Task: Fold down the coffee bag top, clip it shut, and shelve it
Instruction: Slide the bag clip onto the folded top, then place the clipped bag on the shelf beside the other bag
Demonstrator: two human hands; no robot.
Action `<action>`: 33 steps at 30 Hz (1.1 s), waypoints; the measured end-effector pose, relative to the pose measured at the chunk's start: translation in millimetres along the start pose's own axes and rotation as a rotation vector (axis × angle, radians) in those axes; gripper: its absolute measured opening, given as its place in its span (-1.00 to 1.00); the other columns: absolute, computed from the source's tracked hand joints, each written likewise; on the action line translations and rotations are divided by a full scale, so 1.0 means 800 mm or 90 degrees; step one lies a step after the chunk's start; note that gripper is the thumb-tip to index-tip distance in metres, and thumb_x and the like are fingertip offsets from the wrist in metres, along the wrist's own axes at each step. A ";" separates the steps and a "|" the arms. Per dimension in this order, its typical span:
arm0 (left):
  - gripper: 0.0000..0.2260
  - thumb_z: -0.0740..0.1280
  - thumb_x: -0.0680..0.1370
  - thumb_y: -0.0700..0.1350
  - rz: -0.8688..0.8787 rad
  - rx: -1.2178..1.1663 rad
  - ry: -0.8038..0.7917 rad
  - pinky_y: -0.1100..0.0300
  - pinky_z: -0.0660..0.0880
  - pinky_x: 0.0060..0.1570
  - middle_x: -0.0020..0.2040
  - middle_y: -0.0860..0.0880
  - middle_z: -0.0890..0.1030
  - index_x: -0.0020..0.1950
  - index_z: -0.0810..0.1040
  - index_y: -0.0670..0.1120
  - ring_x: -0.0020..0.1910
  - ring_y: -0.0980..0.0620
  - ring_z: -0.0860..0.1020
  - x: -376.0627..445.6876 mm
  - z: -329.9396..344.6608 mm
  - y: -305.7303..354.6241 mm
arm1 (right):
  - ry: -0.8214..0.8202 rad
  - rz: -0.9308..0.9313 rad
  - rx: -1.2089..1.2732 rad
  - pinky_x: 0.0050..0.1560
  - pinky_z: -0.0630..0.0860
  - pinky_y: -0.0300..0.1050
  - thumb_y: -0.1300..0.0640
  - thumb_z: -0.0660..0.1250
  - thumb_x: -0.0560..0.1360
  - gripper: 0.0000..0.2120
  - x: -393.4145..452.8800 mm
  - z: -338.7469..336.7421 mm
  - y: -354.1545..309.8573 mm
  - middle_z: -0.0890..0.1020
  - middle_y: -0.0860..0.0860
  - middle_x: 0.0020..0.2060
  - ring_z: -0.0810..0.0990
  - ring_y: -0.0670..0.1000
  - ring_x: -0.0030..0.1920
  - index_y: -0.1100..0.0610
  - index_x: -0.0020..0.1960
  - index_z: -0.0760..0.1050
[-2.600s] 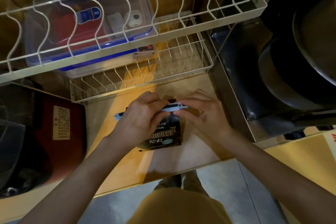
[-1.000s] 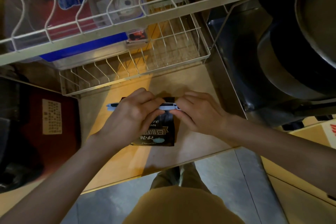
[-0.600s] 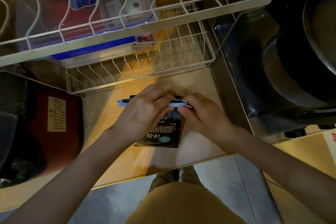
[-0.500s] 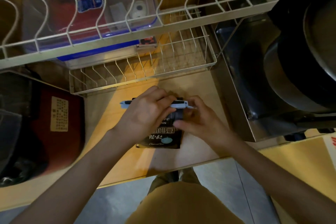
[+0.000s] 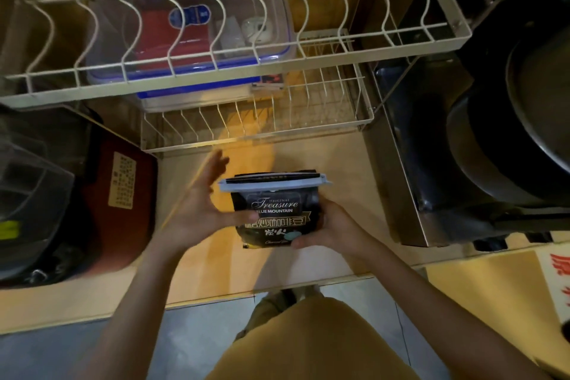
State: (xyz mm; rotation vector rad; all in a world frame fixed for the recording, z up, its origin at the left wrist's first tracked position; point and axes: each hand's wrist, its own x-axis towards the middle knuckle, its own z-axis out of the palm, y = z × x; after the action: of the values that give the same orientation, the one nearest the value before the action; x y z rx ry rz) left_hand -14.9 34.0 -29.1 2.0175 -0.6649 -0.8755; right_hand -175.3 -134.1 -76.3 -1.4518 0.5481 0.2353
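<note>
The black coffee bag (image 5: 274, 213) is lifted a little above the wooden shelf board (image 5: 336, 163), its label facing me. A pale blue clip (image 5: 273, 184) runs across its folded top, closed. My right hand (image 5: 331, 227) grips the bag's lower right corner. My left hand (image 5: 200, 203) is at the bag's left side with fingers spread, its thumb lying across the front of the bag; the hand is motion-blurred.
A low wire rack (image 5: 256, 120) stands behind the bag, and a larger wire rack (image 5: 234, 46) hangs above it. A clear blue-rimmed container (image 5: 191, 31) sits behind the wires. A red appliance (image 5: 123, 194) lies left. Dark pans (image 5: 509, 145) fill a metal tray on the right.
Both hands left the clip, which stays closed on the folded top. My right hand took the bag's lower corner and raised it off the board; my left hand opened beside it.
</note>
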 end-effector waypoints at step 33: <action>-0.46 0.52 0.07 0.07 0.255 0.052 0.113 0.25 0.52 -0.14 -0.05 0.07 0.65 0.01 0.54 -0.01 -0.07 0.20 0.59 -0.068 -0.136 0.268 | 0.059 -0.318 -0.305 0.08 0.55 -0.18 0.10 0.60 0.12 -0.30 -0.111 -0.047 -0.363 0.60 -0.12 0.06 0.57 -0.17 0.08 -0.04 0.18 0.38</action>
State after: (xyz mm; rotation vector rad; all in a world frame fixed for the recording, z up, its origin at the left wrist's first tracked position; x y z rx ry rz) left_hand 5.9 11.7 215.7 1.9106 -0.9706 -0.4345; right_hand -121.8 -191.4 219.8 -2.0220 0.1904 -0.1084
